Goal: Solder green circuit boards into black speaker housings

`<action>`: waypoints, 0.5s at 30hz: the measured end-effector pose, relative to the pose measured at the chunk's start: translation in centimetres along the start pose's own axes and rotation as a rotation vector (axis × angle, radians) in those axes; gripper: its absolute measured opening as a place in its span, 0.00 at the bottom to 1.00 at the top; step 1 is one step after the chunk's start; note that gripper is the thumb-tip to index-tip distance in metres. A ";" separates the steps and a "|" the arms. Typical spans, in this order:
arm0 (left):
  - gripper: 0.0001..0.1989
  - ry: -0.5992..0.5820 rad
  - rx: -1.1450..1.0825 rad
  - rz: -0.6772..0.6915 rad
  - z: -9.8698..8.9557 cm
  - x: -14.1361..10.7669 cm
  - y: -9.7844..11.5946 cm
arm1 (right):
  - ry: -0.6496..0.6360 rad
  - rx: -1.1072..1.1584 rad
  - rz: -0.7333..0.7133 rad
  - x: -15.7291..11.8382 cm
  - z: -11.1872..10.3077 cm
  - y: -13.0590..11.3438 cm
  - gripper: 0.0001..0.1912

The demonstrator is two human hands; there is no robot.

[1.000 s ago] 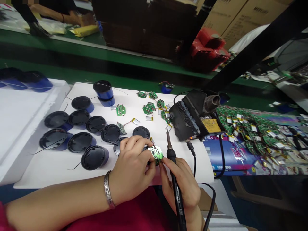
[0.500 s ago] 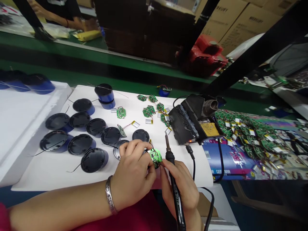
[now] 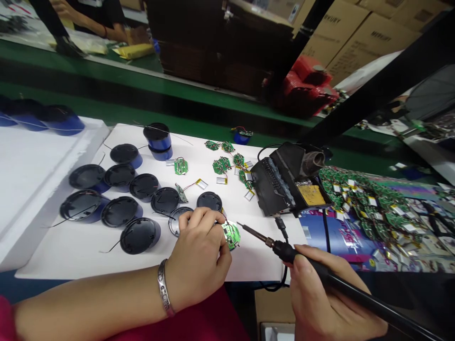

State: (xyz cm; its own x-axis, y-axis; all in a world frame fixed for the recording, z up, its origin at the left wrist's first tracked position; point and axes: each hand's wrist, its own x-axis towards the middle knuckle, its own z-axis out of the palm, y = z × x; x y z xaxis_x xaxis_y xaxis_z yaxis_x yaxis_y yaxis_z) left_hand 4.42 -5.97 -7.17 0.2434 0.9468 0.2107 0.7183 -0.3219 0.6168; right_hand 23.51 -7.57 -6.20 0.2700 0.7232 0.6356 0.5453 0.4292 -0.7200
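My left hand [image 3: 201,253] is closed on a small green circuit board [image 3: 232,236], whose right part shows beyond the fingers. Dark wires rise from the board by my fingertips. In my right hand [image 3: 320,293] is a black soldering iron [image 3: 313,267], gripped like a pen. Its thin tip points left and ends just right of the board's upper edge, seemingly apart from it. Right behind my left fingers stand round black-and-blue housings, the nearest a black cup [image 3: 209,202].
A soldering station [image 3: 273,184] with a yellow sponge [image 3: 310,195] stands at the right. Beyond it lies a heap of circuit boards [image 3: 373,203]. Several housings [image 3: 144,187] fill the sheet's left side. Loose boards with batteries [image 3: 222,181] lie mid-table. Across the bench is another person's arm [image 3: 88,23].
My right hand has left the board's edge and moved right. The soldering iron has swung from near upright to slanting, its tip now close to the board. My left hand has barely moved.
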 end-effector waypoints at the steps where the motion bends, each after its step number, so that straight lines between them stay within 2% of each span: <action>1: 0.07 -0.004 0.000 -0.004 0.0 0.0 0.0 | -0.011 0.026 -0.012 0.3 0.1 -0.1 0.07; 6: 0.07 -0.007 -0.005 -0.020 0.1 0.0 0.1 | -0.096 0.183 -0.037 0.8 0.4 -0.1 0.05; 15: 0.07 -0.027 -0.003 -0.031 0.0 0.0 0.2 | -0.159 0.129 -0.029 0.5 0.7 0.0 0.03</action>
State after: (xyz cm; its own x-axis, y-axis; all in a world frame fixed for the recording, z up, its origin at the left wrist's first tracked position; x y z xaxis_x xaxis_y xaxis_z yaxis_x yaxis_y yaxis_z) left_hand 4.59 -6.00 -7.06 0.2388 0.9559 0.1711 0.7239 -0.2927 0.6247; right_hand 23.11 -6.81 -6.10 0.1216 0.7812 0.6123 0.4424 0.5096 -0.7380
